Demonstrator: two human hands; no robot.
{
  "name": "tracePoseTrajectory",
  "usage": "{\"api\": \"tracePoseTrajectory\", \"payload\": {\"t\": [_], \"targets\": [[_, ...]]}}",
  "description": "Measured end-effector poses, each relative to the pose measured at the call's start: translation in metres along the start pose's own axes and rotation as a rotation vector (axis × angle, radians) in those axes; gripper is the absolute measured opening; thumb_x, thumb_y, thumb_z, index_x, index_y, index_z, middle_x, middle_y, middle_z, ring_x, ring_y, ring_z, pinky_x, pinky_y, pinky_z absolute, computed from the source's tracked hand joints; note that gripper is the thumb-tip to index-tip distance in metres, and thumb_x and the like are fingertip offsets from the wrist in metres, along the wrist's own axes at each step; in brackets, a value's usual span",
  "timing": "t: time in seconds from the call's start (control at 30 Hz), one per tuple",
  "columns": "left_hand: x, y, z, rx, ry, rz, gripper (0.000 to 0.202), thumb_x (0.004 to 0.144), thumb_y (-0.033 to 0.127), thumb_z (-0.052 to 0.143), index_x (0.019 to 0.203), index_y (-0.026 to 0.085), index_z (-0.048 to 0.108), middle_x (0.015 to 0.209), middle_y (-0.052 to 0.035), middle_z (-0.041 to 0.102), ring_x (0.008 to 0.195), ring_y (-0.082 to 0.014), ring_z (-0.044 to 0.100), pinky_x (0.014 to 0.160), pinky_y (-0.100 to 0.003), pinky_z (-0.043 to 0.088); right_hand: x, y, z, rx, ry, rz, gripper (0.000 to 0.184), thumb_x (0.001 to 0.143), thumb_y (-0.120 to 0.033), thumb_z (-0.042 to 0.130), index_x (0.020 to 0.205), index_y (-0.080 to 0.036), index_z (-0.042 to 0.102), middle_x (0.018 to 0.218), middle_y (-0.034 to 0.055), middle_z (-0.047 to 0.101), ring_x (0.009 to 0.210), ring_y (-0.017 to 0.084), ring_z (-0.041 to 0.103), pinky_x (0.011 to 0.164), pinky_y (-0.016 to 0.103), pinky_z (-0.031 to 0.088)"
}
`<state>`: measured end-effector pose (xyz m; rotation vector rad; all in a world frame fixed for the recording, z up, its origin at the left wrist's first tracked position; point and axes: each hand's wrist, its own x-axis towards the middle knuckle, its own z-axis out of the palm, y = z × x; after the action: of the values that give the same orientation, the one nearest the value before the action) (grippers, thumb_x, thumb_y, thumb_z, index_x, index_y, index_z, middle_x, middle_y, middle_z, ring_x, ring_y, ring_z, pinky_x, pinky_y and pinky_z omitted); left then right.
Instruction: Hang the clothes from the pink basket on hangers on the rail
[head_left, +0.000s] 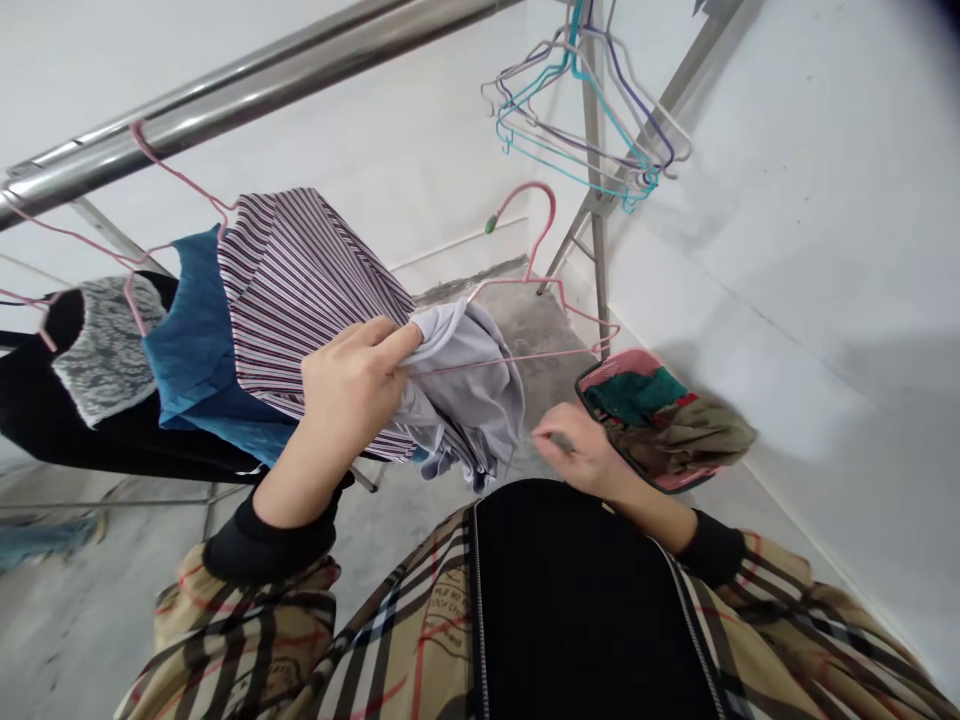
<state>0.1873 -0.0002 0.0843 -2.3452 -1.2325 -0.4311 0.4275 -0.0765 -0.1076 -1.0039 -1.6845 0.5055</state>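
Observation:
My left hand [356, 385] is closed on a light grey garment [480, 350], with one shoulder of a pink wire hanger [544, 280] inside it. The hanger's free shoulder sticks out to the right, bare, and its hook with a green tip points up. Below the hand the garment hangs bunched, a striped part showing at its lower edge. My right hand [577, 450] is just right of the garment, apart from it. Its fingers curl in toward the thumb, and I see nothing between them.
A metal rail [247, 100] holds a striped shirt [300, 290], a blue garment [199, 330] and a black-and-grey garment [112, 340] on pink hangers. Several spare hangers [577, 120] hang at upper right. A basket [652, 480] with clothes stands by the right wall.

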Motion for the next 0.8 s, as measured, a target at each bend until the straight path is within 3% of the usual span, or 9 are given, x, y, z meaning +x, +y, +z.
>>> {"api": "tracePoseTrajectory", "payload": {"t": [0.1,0.2,0.33,0.43,0.6,0.8], "targets": [[0.001,0.001,-0.007,-0.021,0.069,-0.022,0.025,0.088,0.015,0.048,0.095,0.024,0.071,0.073,-0.0026,0.062,0.067,-0.0147,0.052,0.051,-0.025,0.025,-0.013,0.029,0.032,-0.042,-0.432,0.301,0.032,0.089,-0.047,0.055,0.096,-0.02,0.072,0.095,0.0114,0.071,0.092,0.025,0.066,0.085,0.039,0.051],[0.001,0.007,-0.014,-0.047,0.102,-0.021,0.026,0.089,0.016,0.047,0.095,0.023,0.071,0.071,-0.0021,0.06,0.066,-0.0141,0.052,0.053,-0.025,0.028,-0.009,0.056,0.062,-0.013,-0.593,0.545,0.045,0.083,-0.053,0.061,0.103,-0.014,0.072,0.104,0.0167,0.071,0.098,0.032,0.067,0.09,0.043,0.05],[-0.004,0.014,-0.021,-0.111,0.09,-0.008,0.028,0.089,0.014,0.044,0.094,0.022,0.071,0.075,-0.0028,0.061,0.067,-0.0138,0.053,0.055,-0.024,0.033,0.003,0.073,0.089,0.206,-0.596,0.581,0.054,0.076,-0.053,0.069,0.114,-0.015,0.068,0.116,0.0137,0.069,0.105,0.028,0.064,0.093,0.037,0.05],[-0.012,0.012,-0.025,-0.186,0.058,-0.037,0.03,0.089,0.014,0.042,0.092,0.022,0.071,0.077,-0.0035,0.062,0.068,-0.0139,0.054,0.057,-0.024,0.036,0.006,0.076,0.096,0.371,-0.576,0.591,0.051,0.078,-0.057,0.065,0.107,-0.015,0.069,0.11,0.0121,0.071,0.103,0.028,0.063,0.093,0.039,0.05],[-0.034,-0.005,-0.025,-0.388,0.049,-0.126,0.026,0.09,0.019,0.047,0.097,0.021,0.072,0.074,-0.0026,0.06,0.065,-0.0127,0.053,0.058,-0.022,0.039,0.007,0.083,0.085,0.47,-0.61,0.635,0.05,0.082,-0.056,0.061,0.111,-0.016,0.067,0.115,0.0114,0.069,0.114,0.028,0.058,0.103,0.041,0.045],[-0.059,-0.034,-0.021,-0.61,0.077,-0.147,0.019,0.09,0.02,0.054,0.092,0.02,0.073,0.071,-0.0018,0.061,0.064,-0.0116,0.056,0.059,-0.022,0.043,0.01,0.094,0.07,0.764,-0.791,0.925,0.054,0.061,-0.053,0.081,0.101,-0.018,0.068,0.099,0.007,0.071,0.097,0.022,0.065,0.093,0.036,0.05]]}}
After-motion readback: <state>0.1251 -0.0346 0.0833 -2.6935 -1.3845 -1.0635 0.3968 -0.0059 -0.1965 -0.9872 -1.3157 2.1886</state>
